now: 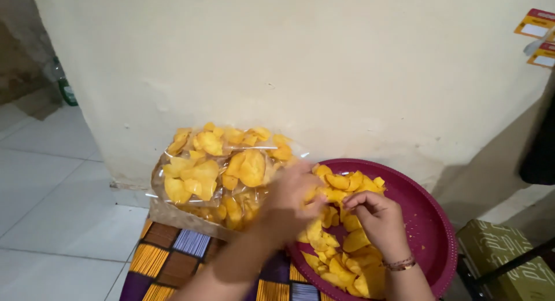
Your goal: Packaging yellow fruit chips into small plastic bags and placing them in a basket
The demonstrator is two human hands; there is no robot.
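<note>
Both hands grabbing yellow chips (341,260) off the maroon tray (428,220) lower right: left hand (292,200) blurry, grip unclear, right hand (376,217) curled over some; cream wall (289,64) behind, white tile floor (52,202) left.

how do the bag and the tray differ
The bag is clear, soft plastic; the tray is round, rigid and dark pink. The bag stands by the wall, packed with chips; the tray lies flat with a looser pile, part bare. Both hold yellow chips.
</note>
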